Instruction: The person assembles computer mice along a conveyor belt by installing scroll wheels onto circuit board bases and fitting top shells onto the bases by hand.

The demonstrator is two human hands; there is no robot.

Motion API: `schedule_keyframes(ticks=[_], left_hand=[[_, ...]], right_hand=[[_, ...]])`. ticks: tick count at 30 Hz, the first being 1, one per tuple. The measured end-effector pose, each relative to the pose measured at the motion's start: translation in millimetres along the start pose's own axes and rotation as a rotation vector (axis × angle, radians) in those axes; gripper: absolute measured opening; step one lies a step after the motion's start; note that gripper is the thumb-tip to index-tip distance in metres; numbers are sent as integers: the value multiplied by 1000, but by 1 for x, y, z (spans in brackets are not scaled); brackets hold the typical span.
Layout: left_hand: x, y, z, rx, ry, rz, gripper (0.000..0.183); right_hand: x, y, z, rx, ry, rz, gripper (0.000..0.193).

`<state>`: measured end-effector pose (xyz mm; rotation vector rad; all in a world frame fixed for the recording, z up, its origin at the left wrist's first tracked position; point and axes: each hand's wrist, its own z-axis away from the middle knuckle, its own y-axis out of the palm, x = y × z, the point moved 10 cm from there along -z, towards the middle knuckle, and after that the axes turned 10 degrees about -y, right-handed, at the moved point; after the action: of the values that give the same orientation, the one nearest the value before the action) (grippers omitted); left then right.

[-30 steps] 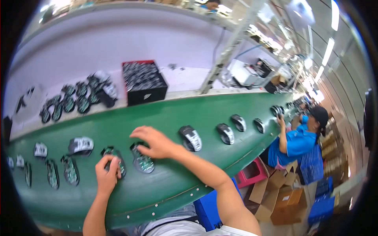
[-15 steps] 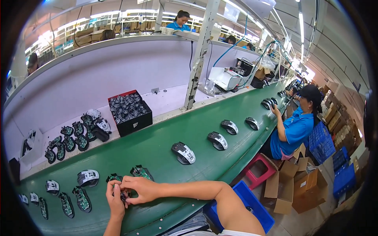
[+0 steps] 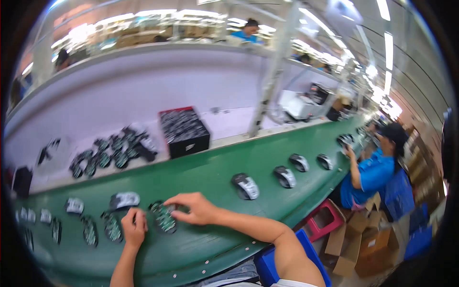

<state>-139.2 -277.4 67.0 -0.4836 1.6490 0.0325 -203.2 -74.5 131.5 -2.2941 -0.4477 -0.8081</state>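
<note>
fingers of the right hand (image 3: 195, 209) spread wide from the thumb at the upper edge of an open mouse base (image 3: 164, 221), which lies board-up on the green belt (image 3: 205, 177), perhaps so its parts are easy to reach; contact is unclear. the left hand (image 3: 134, 226) curls narrow just to its left, near a neighbouring base (image 3: 113, 227); blur hides whether it holds anything. covered mice (image 3: 245, 187) sit apart on the right, probably spaced so each can be picked singly.

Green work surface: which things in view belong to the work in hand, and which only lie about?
Likely part of the work: circuit board at the right hand; similar boards left of the left hand; mouse shells.

Apparently lying about: pink stool; cardboard box; blue bin.
</note>
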Motion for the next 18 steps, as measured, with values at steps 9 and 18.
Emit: schedule_keyframes(ticks=[9,18], left_hand=[[-19,48,-14,-84,282,-195,9],[-21,64,0,-18,366,-231,5]], right_hand=[[-27,-17,21,112,61,172,34],[-38,-5,9,118,68,192,35]])
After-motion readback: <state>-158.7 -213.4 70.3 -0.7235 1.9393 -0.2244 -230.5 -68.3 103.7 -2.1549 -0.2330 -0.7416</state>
